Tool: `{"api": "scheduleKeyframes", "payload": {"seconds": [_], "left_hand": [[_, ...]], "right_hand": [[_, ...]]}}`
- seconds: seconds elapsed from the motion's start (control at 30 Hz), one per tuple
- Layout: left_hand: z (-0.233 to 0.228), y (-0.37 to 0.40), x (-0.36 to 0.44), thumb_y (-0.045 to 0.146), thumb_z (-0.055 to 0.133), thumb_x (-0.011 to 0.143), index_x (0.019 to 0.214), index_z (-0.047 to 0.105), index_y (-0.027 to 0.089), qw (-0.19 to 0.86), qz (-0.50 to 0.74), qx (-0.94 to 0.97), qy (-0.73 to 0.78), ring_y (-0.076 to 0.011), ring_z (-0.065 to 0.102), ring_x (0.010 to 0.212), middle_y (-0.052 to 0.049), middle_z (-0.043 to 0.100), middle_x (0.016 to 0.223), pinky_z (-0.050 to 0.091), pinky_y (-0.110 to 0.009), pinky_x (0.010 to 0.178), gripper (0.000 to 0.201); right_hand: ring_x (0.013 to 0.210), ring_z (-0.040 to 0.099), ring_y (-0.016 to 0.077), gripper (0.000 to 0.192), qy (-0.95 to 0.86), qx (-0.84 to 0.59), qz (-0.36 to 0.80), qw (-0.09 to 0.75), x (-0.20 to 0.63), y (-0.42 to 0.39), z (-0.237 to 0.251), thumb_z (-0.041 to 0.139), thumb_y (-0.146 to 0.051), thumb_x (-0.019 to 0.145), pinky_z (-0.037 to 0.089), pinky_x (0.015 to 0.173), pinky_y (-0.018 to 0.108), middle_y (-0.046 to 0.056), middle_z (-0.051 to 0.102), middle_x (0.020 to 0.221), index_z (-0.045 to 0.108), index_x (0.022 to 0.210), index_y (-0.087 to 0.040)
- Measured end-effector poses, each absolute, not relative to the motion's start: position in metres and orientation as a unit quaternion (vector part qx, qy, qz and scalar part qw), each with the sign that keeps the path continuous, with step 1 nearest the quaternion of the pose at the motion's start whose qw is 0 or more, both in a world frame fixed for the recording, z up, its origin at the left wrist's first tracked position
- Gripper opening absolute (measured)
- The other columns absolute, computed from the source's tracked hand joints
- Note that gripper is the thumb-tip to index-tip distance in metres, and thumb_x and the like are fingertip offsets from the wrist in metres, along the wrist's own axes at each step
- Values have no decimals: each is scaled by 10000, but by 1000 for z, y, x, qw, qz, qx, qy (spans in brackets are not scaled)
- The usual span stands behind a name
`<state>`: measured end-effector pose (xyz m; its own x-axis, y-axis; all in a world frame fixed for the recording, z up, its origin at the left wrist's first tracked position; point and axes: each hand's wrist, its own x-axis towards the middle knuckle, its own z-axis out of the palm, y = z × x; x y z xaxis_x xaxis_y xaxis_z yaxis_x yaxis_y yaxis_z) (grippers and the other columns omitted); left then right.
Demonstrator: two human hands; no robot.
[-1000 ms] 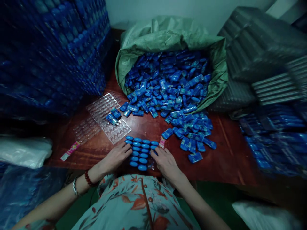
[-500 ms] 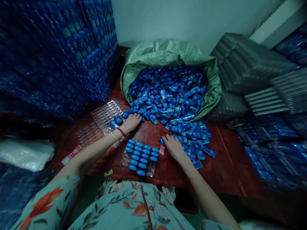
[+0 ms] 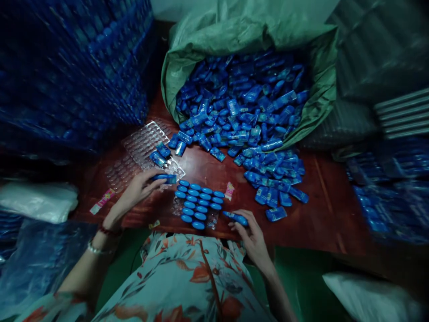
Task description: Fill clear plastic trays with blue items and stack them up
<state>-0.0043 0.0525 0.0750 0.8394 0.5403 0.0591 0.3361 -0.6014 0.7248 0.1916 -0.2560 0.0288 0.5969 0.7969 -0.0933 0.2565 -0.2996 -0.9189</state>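
- Blue plastic pieces fill the scene; nearest the body, the right hand [image 3: 253, 235] rests at the table's front edge with its fingertips pinched on one small blue piece [image 3: 236, 218], held by its end just right of the tray.
- That tray [image 3: 209, 220], a thin clear blister sheet, lies flat on the wooden table [image 3: 318, 214] between the two hands, with rows of oval blue pieces [image 3: 198, 203] seated in its pockets.
- To the left, the left hand [image 3: 139, 188] grips a second blue piece [image 3: 165, 178] between thumb and fingers, close to the tray's upper left corner.
- By my judgement each piece is light, stiff and fairly slick, so a pinch across the narrow sides or at one end should hold it; the tray looks flimsy and would bend if lifted by a corner.
- A small pink and white label [image 3: 229, 190] lies just right of the filled rows, and another one [image 3: 101, 202] lies near the table's left edge.
- Beyond the left hand sit empty clear trays [image 3: 144, 145], with a few loose pieces on top.
- Farther right, a loose heap of blue pieces [image 3: 271, 172] spreads over the wood.
- At the back, a green sack [image 3: 187, 67] lies open, spilling more of them.
- Stacks of filled trays [image 3: 73, 71] rise on the far left, and more dark stacks stand on the right, too blurred to read.
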Motion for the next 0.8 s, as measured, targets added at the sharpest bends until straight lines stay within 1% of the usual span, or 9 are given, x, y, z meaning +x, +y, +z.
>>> {"api": "scheduleKeyframes", "payload": {"seconds": [0.07,0.13,0.2,0.3,0.4,0.5,0.57,0.67,0.8], "left_hand": [[77,44,-31,432,498,884,971,636,186,388,103,878,263,-170,609,762,-36,658,861,487,-266,707,295],[72,36,-46,439,504,873,949,641,187,388,83,874,278,-169,601,757,-38,648,846,488,-270,701,297],[63,26,-52,441,535,854,1004,613,176,393,97,860,310,-178,606,786,-49,649,884,494,-280,702,314],[50,7,-46,405,582,837,1036,570,163,391,148,844,337,-183,611,806,-53,645,895,498,-283,705,313],[43,-11,-36,299,493,899,1000,586,165,362,163,872,287,-164,599,797,-52,621,875,492,-268,720,192],[36,-23,-31,199,365,940,1121,565,182,297,150,916,223,-162,586,861,-77,598,986,488,-266,744,270],[32,-27,-31,169,335,943,1186,531,187,239,151,942,179,-167,576,872,-83,591,1012,491,-281,758,313],[30,-29,-29,133,339,927,1180,523,167,176,112,972,109,-185,561,873,-93,595,999,494,-324,800,315],[35,-25,-22,115,387,894,1127,543,167,165,22,984,66,-212,543,938,-102,589,1025,484,-359,853,286]], "right_hand": [[968,600,188,225,-404,-748,259,458,178,-249,25,467,-300,914,523,820,327,77,580,1087,579,1100,-241],[1017,586,189,264,-460,-746,222,427,171,-242,17,440,-252,923,503,882,349,70,597,1081,553,1161,-253],[1003,592,192,314,-517,-748,172,379,170,-236,8,409,-198,922,497,889,364,69,618,1074,527,1207,-251],[945,593,205,373,-596,-748,100,273,176,-233,4,377,-112,889,486,862,380,81,635,1038,548,1201,-224],[904,575,205,440,-643,-742,81,171,181,-230,13,368,-47,845,453,843,359,89,630,1011,557,1212,-199],[850,567,199,467,-663,-741,70,84,182,-223,25,391,-27,825,408,823,340,87,624,967,559,1226,-199],[810,567,193,478,-670,-739,68,34,181,-217,32,415,-27,820,375,829,339,82,623,930,552,1242,-206],[796,573,190,510,-678,-732,62,-11,182,-208,37,439,-24,808,341,841,336,75,629,911,532,1270,-220],[741,583,165,543,-701,-711,45,-33,184,-203,35,435,-16,819,347,783,310,54,638,884,501,1306,-247]]}}
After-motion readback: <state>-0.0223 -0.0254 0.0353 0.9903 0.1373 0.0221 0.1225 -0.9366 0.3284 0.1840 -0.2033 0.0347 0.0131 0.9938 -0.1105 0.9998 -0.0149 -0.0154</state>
